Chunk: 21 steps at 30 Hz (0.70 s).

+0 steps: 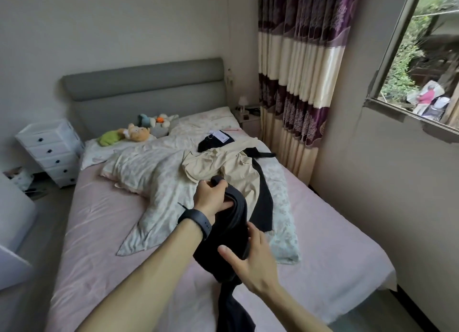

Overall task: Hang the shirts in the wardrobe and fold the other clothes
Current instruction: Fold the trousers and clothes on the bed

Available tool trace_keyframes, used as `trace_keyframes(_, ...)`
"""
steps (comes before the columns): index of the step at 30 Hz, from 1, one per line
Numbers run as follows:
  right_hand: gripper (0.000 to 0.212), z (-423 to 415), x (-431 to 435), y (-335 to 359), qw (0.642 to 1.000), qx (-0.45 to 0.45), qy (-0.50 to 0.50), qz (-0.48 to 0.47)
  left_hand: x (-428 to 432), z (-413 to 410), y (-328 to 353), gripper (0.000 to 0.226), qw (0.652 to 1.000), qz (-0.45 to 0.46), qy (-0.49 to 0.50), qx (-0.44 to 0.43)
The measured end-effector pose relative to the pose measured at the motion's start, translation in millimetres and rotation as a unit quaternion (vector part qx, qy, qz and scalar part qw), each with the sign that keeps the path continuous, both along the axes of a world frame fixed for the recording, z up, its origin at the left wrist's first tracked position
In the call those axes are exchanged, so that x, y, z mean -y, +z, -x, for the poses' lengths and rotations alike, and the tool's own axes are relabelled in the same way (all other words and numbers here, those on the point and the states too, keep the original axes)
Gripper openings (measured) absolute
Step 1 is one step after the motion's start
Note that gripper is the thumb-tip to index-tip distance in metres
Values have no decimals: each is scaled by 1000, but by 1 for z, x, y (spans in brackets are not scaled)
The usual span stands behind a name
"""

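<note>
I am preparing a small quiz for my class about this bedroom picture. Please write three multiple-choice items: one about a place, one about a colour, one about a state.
1. Where do the plush toys lie?
A. on the floor
B. by the headboard
C. on the windowsill

2. What colour is the crumpled garment just beyond the left hand?
A. red
B. blue
C. beige

3. What is the left hand doing?
A. gripping the dark garment
B. resting flat on the sheet
C. holding a hanger

Answers:
1 B, the toys sit at the top of the bed, below the grey headboard.
2 C, its cloth is pale beige against the floral duvet.
3 A, its fingers curl round the dark cloth.
</note>
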State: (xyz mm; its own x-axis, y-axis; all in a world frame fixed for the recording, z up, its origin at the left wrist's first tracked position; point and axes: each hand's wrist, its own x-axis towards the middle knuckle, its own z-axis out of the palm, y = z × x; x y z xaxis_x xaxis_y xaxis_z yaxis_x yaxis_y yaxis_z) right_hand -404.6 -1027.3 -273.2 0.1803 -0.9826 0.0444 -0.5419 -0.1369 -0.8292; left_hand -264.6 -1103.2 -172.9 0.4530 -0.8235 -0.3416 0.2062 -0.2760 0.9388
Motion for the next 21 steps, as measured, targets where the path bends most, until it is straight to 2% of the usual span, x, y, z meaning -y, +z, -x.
trace_keyframes(3,123,-2,1,7,998,-61,-33,6,-4,8,12,28,997,14,33,-68)
trace_keyframes(6,125,-4,6,16,996,-72,-48,-7,-10,11,23,39,991,34,64,-111)
trace_keyframes(8,120,-6,9,20,994,-93,-48,-11,-14,14,31,40,992,36,48,-107)
trace_keyframes(10,101,-6,17,20,989,-136,-54,-8,-18,16,42,33,993,27,28,-113)
trace_keyframes(12,62,1,26,15,978,-205,-37,16,-20,13,50,21,990,22,29,-133)
trace_keyframes(14,26,18,36,15,973,-231,-9,27,-22,3,55,23,991,28,25,-127)
trace_keyframes(16,25,39,49,23,973,-230,3,13,-24,-17,54,28,998,36,-3,-51)
trace_keyframes(18,29,58,66,44,975,-222,6,4,-28,-37,52,48,993,10,-48,105)
trace_keyframes(19,30,66,75,57,977,-214,10,3,-30,-49,49,54,979,-9,-67,190)
trace_keyframes(21,31,75,93,93,982,-188,20,1,-37,-70,50,43,927,-24,-80,365)
